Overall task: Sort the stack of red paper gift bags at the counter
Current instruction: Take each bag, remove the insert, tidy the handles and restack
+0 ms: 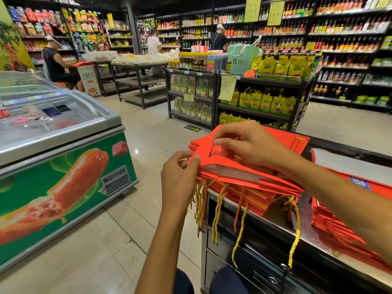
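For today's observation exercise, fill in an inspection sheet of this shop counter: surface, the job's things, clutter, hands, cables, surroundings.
Surface: metal counter top, its near edge bare, drawers below.
Job's things: stack of red paper gift bags at the counter's corner, cord handles hanging over the edge; top bag lifted at its near end.
Clutter: second pile of red bags to the right.
Hands: left hand pinches the top bag's corner; right hand fingers pinch its cord at the hole.
Cables: nothing seen.
Surroundings: chest freezer on the left, stocked shelves ahead, three people further back.
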A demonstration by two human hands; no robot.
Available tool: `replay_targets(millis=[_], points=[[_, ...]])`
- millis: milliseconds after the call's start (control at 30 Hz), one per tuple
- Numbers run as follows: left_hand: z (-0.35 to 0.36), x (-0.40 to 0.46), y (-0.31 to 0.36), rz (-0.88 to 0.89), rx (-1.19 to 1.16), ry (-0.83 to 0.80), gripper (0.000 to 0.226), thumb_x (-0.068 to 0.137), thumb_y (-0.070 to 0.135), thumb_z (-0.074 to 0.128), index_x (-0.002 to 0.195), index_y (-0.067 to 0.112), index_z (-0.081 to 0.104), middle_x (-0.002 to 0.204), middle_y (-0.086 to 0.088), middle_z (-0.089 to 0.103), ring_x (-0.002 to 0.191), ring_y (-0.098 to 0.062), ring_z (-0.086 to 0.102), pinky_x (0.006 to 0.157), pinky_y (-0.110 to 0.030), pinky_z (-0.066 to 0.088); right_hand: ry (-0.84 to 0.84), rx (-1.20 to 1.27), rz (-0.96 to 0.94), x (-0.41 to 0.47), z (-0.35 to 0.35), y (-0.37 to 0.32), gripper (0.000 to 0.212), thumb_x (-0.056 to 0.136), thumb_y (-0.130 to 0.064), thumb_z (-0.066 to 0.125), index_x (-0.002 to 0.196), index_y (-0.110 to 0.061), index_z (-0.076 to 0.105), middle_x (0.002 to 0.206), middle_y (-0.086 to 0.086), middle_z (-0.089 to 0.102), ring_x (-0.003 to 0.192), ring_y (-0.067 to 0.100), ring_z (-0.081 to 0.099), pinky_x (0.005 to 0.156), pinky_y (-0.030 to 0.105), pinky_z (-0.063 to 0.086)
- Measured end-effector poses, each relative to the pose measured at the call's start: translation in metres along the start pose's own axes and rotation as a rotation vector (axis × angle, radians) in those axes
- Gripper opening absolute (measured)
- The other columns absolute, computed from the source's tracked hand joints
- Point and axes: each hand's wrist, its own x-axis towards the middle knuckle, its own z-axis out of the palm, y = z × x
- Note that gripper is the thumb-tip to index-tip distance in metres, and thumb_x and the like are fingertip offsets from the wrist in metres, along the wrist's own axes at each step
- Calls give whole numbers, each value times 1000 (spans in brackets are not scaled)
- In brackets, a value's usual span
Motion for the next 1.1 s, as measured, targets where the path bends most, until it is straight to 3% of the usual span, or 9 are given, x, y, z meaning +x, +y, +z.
replay_targets(millis=[200, 333, 467, 567, 633, 767, 833, 967, 1100], points=[[0, -3, -3, -132, -185, 31, 22, 100, 31, 64, 119, 18, 62, 90, -8, 79, 78, -16, 77, 74, -34, 63, -101, -229, 145, 1, -4, 4, 13, 96, -42, 66, 92, -30, 70, 94, -12, 72, 87, 12, 68, 80, 36, 52], [-1, -21, -4, -179, -253, 77, 47, 95, 61, 55, 111, 19, 69, 91, 0, 79, 92, -14, 75, 87, -34, 55, -317, -392, 334, -11, -30, 17, 38, 93, -65, 56, 119, -38, 64, 124, -7, 67, 113, 18, 63, 100, 43, 50], [8, -44, 7, -175, -283, -140, 50, 95, 60, 49, 113, 21, 74, 97, -1, 80, 95, -13, 75, 97, -35, 53, -346, -391, 450, -28, -29, 23, 56, 94, -72, 44, 140, -41, 52, 145, -10, 55, 129, 18, 53, 109, 41, 43], [23, -49, 12, -137, -304, -192, 46, 91, 54, 65, 132, 36, 58, 111, 3, 77, 103, -15, 74, 100, -44, 55, -254, -347, 449, -30, -18, 21, 55, 94, -70, 45, 139, -40, 52, 141, -7, 59, 126, 19, 56, 105, 39, 45], [30, -47, 20, -98, -375, -162, 50, 89, 37, 77, 133, 34, 53, 115, -1, 75, 105, -21, 74, 96, -47, 58, -166, -311, 446, -27, -11, 15, 49, 96, -64, 50, 139, -39, 53, 138, -6, 60, 123, 18, 58, 99, 33, 45], [33, -30, 51, 44, -451, -76, 36, 92, 8, 70, 120, 29, 58, 99, -6, 75, 82, -18, 76, 73, -34, 60, -5, 19, 412, -17, -8, 2, 39, 99, -52, 55, 135, -37, 56, 130, -6, 61, 115, 18, 65, 94, 33, 54], [32, -17, 71, 191, -332, -28, 34, 95, 11, 62, 122, 32, 59, 96, 0, 73, 78, -15, 73, 69, -34, 59, 96, 260, 401, -10, -18, -1, 33, 100, -48, 58, 132, -38, 59, 128, -7, 65, 117, 12, 65, 96, 30, 51], [36, -4, 104, 551, -58, -88, 47, 100, 8, 53, 143, 27, 53, 100, 18, 71, 87, -2, 67, 76, -25, 58, 353, 661, 420, -6, -59, -4, 44, 97, -60, 51, 134, -37, 56, 126, -4, 70, 117, 16, 67, 100, 43, 51], [43, -6, 99, 815, 443, -232, 63, 97, 20, 45, 158, 33, 35, 122, -2, 65, 102, -19, 62, 83, -44, 55, 580, 664, 494, -10, -96, 13, 50, 95, -63, 54, 136, -34, 57, 134, 3, 61, 117, 21, 64, 90, 43, 58]])
